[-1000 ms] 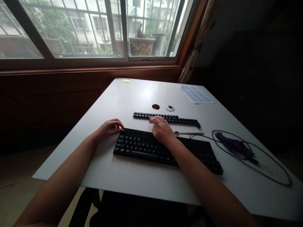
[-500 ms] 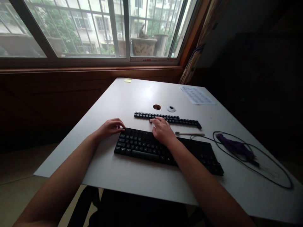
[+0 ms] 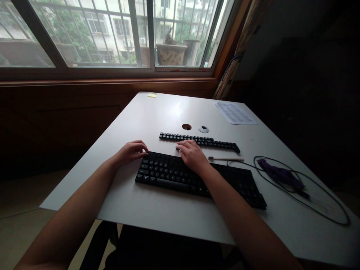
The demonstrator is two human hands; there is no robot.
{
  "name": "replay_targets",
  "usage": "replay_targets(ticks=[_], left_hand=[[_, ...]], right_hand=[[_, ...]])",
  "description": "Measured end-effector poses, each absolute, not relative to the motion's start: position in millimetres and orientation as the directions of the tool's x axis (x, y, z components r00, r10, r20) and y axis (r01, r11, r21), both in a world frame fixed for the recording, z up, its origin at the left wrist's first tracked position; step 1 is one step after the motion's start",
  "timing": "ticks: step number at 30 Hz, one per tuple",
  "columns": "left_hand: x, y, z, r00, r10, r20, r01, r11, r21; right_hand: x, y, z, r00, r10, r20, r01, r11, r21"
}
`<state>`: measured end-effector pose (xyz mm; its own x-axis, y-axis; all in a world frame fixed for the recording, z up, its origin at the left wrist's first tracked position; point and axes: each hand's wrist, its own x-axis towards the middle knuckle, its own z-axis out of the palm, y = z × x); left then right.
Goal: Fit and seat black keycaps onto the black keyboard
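A black computer keyboard (image 3: 171, 178) lies flat on the white desk, some of its keys off on the upper and right parts. My left hand (image 3: 132, 151) rests at its far left corner, fingers curled with thumb and fingertips pinching that corner. Above the keyboard's far edge is my right hand (image 3: 192, 154), fingertips closed on a small black keycap (image 3: 177, 148). Just beyond it, loose keycaps (image 3: 185, 137) stand in rows on the desk. My right forearm hides part of the keyboard.
Right of my right hand lies a slim brush (image 3: 226, 159). A looped black cable (image 3: 323, 176) and a purple cloth (image 3: 281, 174) are at the right. Farther back are a cable hole (image 3: 186, 127), its white ring cover (image 3: 203, 129), printed paper (image 3: 236, 113) and a yellow note (image 3: 152, 95).
My right hand has drawn the keycap slightly left and toward me, away from the rows. My left hand stays at the keyboard's corner.
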<state>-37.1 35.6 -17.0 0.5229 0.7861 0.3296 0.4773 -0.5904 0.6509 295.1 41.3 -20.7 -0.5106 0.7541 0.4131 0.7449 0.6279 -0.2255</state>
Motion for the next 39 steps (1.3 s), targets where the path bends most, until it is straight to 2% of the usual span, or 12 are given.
replay_targets(ticks=[11, 18, 21, 24, 27, 29, 39], left_hand=[[-35.6, 34.3, -16.7, 0.517, 0.791, 0.327, 0.479, -0.584, 0.656], [-36.6, 34.8, -17.7, 0.521, 0.789, 0.326, 0.483, -0.587, 0.650], [-36.4, 34.7, -17.2, 0.520, 0.792, 0.319, 0.484, -0.581, 0.654], [-36.5, 34.7, -16.9, 0.523, 0.790, 0.320, 0.478, -0.582, 0.657], [-37.2, 35.4, -17.9, 0.527, 0.789, 0.317, 0.470, -0.581, 0.665], [-37.9, 36.1, -19.1, 0.528, 0.790, 0.311, 0.470, -0.577, 0.668], [-37.4, 35.1, -16.7, 0.523, 0.795, 0.306, 0.468, -0.568, 0.677]], right_hand=[[296.9, 42.6, -14.2, -0.506, 0.785, 0.358, 0.749, 0.606, -0.269], [298.9, 43.3, -15.2, -0.464, 0.803, 0.373, 0.727, 0.586, -0.358], [298.6, 40.3, -11.4, -0.424, 0.810, 0.404, 0.684, 0.579, -0.443], [297.9, 32.7, -2.4, -0.411, 0.826, 0.385, 0.583, 0.563, -0.586], [297.6, 25.3, 5.4, -0.530, 0.796, 0.293, 0.404, 0.541, -0.738], [297.7, 23.3, 6.7, -0.605, 0.756, 0.250, 0.329, 0.523, -0.786], [291.5, 24.2, -1.9, -0.672, 0.677, 0.299, 0.262, 0.595, -0.760]])
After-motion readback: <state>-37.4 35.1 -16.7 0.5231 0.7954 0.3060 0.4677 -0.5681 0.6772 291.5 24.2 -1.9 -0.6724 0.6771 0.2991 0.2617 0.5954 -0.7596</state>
